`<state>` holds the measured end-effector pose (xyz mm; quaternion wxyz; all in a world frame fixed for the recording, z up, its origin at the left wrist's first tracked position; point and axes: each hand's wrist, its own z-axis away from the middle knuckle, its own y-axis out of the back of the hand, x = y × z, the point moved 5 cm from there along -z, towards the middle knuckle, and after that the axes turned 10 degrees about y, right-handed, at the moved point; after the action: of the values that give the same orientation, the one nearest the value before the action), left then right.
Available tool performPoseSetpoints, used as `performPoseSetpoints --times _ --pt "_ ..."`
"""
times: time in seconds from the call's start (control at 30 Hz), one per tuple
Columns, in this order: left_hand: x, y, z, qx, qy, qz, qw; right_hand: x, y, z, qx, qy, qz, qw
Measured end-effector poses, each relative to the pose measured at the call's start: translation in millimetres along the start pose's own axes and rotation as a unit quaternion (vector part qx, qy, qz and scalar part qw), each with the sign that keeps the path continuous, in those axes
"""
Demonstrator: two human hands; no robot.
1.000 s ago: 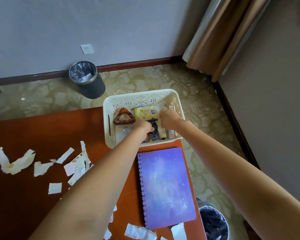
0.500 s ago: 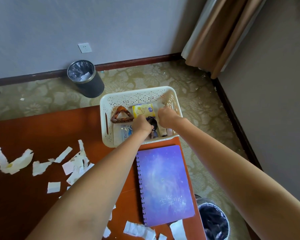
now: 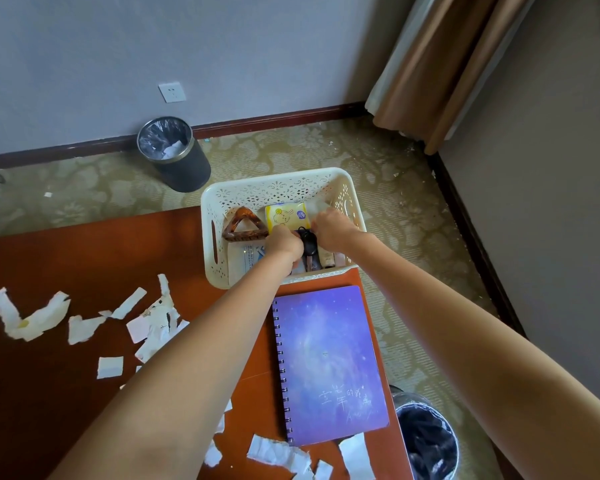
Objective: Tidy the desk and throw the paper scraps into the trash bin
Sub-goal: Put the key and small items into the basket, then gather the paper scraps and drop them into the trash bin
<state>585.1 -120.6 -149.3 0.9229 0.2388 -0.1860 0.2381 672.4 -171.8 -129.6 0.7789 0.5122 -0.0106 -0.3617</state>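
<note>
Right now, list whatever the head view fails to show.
All head view.
- Left hand and right hand in the basket: fingers hidden behind their own backs, grip unclear.
- Paper scraps: some covered by the left forearm.
- Near trash bin: cut off by the bottom edge.

Brown curtain (image 3: 440,71), wall socket (image 3: 172,92), patterned carpet (image 3: 395,209)

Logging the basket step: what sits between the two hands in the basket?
A small black round object lies between the left hand and the right hand, inside the white basket; head view.
</note>
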Motion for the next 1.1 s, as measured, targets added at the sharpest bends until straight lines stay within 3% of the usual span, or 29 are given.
performPoseSetpoints --times 0.2,0.4,0.57,0.67,0.8,0.9,1.1 --pt "-2 -1 4 -0.008 0.020 0.023 1.000 -1 1 4 0.005 -0.003 -0.007 1.000" --pt "6 9 17 0.009 -0.027 -0.033 0.999 -9 17 25 0.036 -0.007 -0.005 0.999" --pt "21 42 57 0.061 -0.127 -0.043 0.989 -36 40 64 0.172 -0.002 -0.065 0.983" --pt "8 70 92 0.074 -0.176 0.010 0.982 -60 39 100 0.261 0.008 -0.086 0.961" --pt "-55 97 147 0.108 -0.220 0.025 0.969 -89 -5 160 0.331 0.052 -0.121 0.934" --pt "-129 102 176 0.149 -0.196 -0.016 0.969 -94 -65 207 0.351 0.032 -0.146 0.924" --pt "-268 89 187 0.175 -0.097 -0.100 0.975 -80 -190 288 0.247 -0.111 -0.111 0.956"
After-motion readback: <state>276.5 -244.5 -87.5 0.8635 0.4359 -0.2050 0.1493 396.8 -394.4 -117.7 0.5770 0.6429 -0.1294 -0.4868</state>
